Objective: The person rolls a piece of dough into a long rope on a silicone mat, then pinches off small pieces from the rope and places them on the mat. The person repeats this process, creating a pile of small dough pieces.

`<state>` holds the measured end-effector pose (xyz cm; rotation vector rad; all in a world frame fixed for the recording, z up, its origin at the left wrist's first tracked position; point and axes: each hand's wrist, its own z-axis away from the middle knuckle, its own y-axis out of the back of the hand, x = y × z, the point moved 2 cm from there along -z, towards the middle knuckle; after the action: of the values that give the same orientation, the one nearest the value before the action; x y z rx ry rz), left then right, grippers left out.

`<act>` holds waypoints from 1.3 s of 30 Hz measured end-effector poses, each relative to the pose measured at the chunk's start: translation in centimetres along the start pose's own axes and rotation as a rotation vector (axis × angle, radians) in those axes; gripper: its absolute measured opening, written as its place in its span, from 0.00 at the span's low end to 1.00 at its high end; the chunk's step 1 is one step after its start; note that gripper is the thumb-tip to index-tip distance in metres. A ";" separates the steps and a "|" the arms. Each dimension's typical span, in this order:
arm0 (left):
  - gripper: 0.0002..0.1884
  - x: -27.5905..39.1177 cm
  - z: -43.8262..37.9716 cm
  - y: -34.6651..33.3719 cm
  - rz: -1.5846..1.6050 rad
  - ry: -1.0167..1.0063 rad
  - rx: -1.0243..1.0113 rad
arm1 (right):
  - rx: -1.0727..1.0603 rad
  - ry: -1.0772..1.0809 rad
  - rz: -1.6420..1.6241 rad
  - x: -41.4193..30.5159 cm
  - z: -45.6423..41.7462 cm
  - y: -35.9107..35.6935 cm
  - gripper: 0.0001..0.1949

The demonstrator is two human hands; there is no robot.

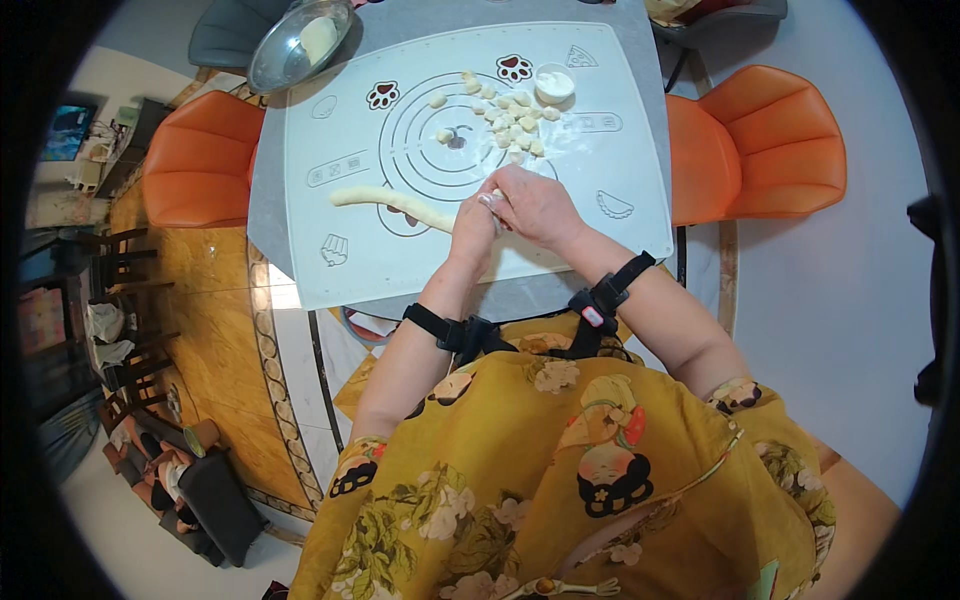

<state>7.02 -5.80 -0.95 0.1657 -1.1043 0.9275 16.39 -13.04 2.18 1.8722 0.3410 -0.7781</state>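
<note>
A long dough rope [394, 201] lies on the pale silicone baking mat [315, 274], its right end running into my left hand [475, 227], which is closed around it. Against the left hand's fingers is my right hand [531, 204], its fingertips bent inward at the end of the rope; whether they pinch dough is hidden. Just beyond both hands, several small dough pieces [516, 120] form a loose cluster, with a few apart to the left. A small bowl of white flour [555, 84] stands beside the cluster. Loose flour dusts the mat around the pieces.
At the table's far left, a metal bowl [281, 56] holds a larger dough lump [319, 39]. Orange chairs stand at the left [202, 161] and right [780, 146] sides of the grey table [268, 217]. A person [169, 465] is on a dark sofa at the lower left.
</note>
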 end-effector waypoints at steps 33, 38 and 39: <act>0.40 0.5 -0.7 0.7 0.126 0.194 -0.163 | -0.191 -0.013 0.034 0.4 0.1 0.3 0.13; 0.27 -2.2 -1.9 1.9 0.244 0.184 -0.189 | -0.005 0.071 0.089 0.5 0.5 -1.1 0.12; 0.23 -2.4 -1.7 1.5 0.181 0.158 -0.142 | 0.017 0.085 0.105 0.6 0.5 -1.2 0.12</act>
<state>6.81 -5.21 -4.20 -0.1245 -1.0455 1.0014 16.04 -13.03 0.83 1.9272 0.2877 -0.6337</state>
